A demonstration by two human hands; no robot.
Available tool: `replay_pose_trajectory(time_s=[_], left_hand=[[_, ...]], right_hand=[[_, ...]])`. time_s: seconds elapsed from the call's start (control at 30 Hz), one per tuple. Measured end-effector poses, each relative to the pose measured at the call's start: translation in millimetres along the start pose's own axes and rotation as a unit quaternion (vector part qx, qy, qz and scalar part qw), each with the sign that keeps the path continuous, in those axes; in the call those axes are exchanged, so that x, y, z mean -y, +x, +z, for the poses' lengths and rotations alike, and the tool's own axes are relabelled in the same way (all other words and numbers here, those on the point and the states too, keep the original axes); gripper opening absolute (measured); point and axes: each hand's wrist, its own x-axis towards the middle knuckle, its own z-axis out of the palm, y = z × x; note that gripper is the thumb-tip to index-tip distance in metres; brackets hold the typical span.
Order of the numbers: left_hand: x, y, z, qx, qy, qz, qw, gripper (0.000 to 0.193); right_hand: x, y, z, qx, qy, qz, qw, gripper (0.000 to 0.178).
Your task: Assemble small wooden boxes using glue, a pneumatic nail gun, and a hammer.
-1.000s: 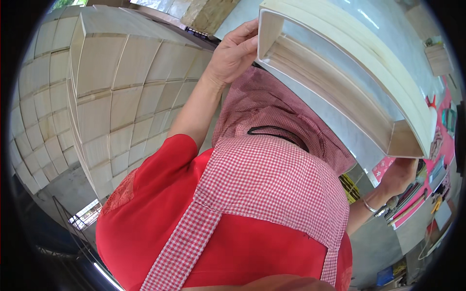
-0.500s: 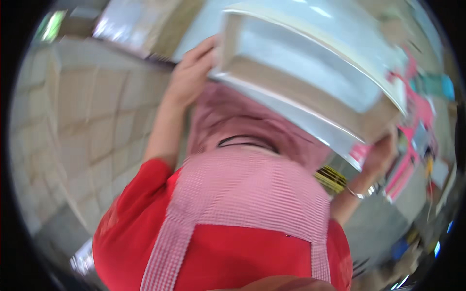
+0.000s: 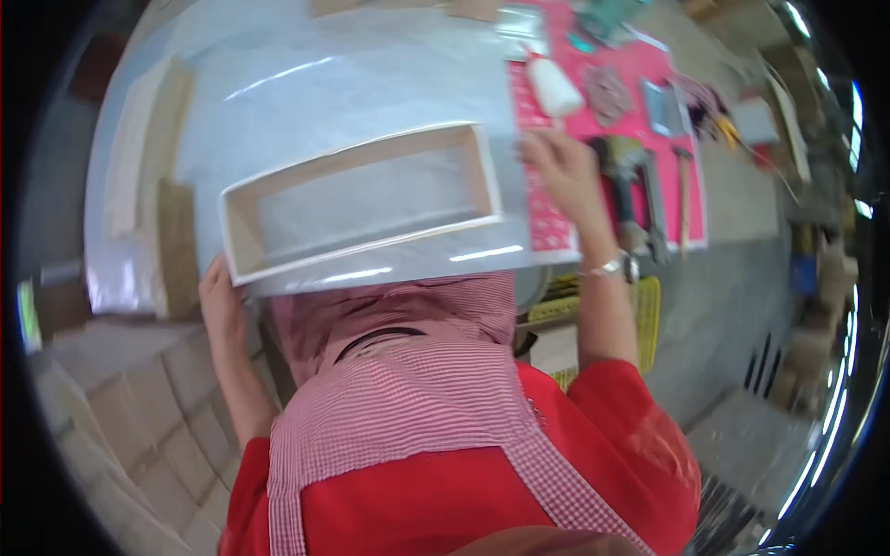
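Note:
A shallow rectangular wooden frame (image 3: 371, 248) with pale edges lies on the shiny grey-white tabletop (image 3: 371, 83), close to its near edge. My left hand (image 3: 221, 301) is at the frame's near left corner, fingers stretched up along the table edge; whether they touch the wood is hard to tell. Over the pink mat (image 3: 547, 227), right of the frame, my right hand (image 3: 567, 176) hovers apart from the wood, somewhat blurred, with its fingers extended and nothing visible in them. Just beyond it lies a white squeeze bottle (image 3: 554, 88) with a red tip.
On the mat are a dark power tool (image 3: 623, 185), a hammer (image 3: 684, 185), a crumpled cloth (image 3: 608, 94) and a small grey flat piece (image 3: 660, 107). Long wooden pieces (image 3: 148, 148) lie at the table's left. A yellow crate (image 3: 642, 320) stands below the right edge.
The frame, held in both hands before, now rests on the table. My right hand has let go and moved over the mat. The view has turned toward the right.

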Motion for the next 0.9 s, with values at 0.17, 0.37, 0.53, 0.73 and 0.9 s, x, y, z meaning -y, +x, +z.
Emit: replay_pose_trajectory(time_s=[0.17, 0.37, 0.53, 0.73, 0.9], left_hand=[[-36.4, 9.5, 20.4, -0.105, 0.053, 0.134, 0.984, 0.029], [-103.6, 77.5, -15.3, -0.302, 0.352, 0.355, 0.811, 0.039], [-144.4, 153.7, -60.4, -0.409, 0.494, 0.309, 0.703, 0.059], [-145.0, 207.5, -60.0, -0.297, 0.528, 0.352, 0.714, 0.067], [-137.1, 229.9, -25.0, -0.094, 0.437, 0.352, 0.822, 0.048]], right_hand=[[-13.9, -31.7, -44.7, -0.165, -0.016, 0.011, 0.986, 0.025], [-13.9, -31.4, -29.3, -0.17, 0.01, -0.001, 0.985, 0.026], [-13.2, -48.9, -30.7, -0.181, 0.004, -0.023, 0.983, 0.026], [-22.2, -84.7, -38.8, -0.252, -0.006, 0.04, 0.967, 0.027], [-13.4, -79.7, -45.2, -0.379, -0.07, 0.012, 0.923, 0.026]])
